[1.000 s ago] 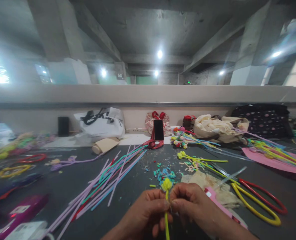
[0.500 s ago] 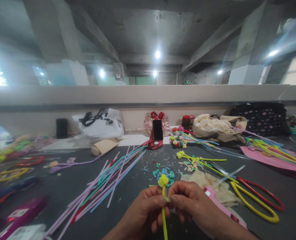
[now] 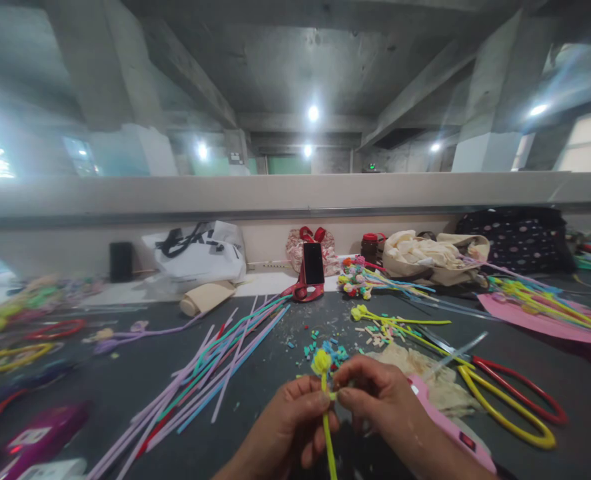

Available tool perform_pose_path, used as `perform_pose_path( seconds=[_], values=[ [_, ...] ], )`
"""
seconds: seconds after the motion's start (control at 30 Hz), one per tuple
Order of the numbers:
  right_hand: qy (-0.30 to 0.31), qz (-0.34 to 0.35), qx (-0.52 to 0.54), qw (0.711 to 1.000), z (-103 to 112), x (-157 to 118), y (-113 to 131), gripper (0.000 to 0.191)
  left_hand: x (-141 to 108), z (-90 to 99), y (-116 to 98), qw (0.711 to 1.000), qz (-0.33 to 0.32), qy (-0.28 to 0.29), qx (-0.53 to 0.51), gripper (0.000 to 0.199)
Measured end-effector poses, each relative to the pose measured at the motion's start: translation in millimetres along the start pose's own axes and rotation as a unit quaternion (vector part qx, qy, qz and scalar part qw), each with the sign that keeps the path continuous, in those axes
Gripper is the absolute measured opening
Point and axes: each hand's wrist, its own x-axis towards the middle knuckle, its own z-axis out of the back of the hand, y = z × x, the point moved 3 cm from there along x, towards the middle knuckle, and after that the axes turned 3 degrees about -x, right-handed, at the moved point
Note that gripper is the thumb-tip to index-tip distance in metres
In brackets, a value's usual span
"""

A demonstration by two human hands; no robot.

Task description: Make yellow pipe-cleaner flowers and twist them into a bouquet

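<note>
Upright in front of me is a yellow flower (image 3: pixel 321 362) with a round head and a long thin stem that looks like pipe cleaner. My left hand (image 3: pixel 298 417) is closed on the stem, pinching it below the head between thumb and forefinger. On the other side, my right hand (image 3: pixel 375 393) pinches a short pale-yellow end that sticks out sideways from the stem. Its fingertips partly hide that piece. Just beyond the hands lie small cut blue and green bits (image 3: pixel 332 352).
Purple, teal and blue sticks (image 3: pixel 215 373) fan out at left. Large scissors with red and yellow handles (image 3: pixel 515 400) lie at right, near a pink tool (image 3: pixel 442 420) and a crumpled beige cloth (image 3: pixel 425 373). A phone (image 3: pixel 313 263) leans at the back. A yellow flower stem (image 3: pixel 400 319) lies beyond.
The flower head has tilted slightly left. My right hand has shifted a little, and the short end now points more sideways from the stem. Both hands keep their grip.
</note>
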Motion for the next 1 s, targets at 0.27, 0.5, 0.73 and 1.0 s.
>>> perform_pose_path(
  seconds=[0.27, 0.5, 0.73, 1.0],
  values=[
    [0.001, 0.121, -0.135, 0.983, 6, -5, 17, 0.01, -1, -0.2, 3, 0.999, 0.029, 0.025, -0.033, 0.023],
    [-0.014, -0.043, -0.021, 0.999, 23, 5, 2, 0.019, -6, -3.0, 1, 0.996, 0.063, 0.02, -0.052, 0.016],
    [-0.006, -0.067, -0.02, 0.998, 26, 4, -2, 0.02, -6, 2.8, 12, 0.996, 0.054, -0.036, -0.053, 0.017],
    [-0.034, 0.101, -0.135, 0.985, 24, 3, 23, 0.015, -7, -1.2, 10, 0.995, 0.09, -0.036, -0.037, 0.02]
  ],
)
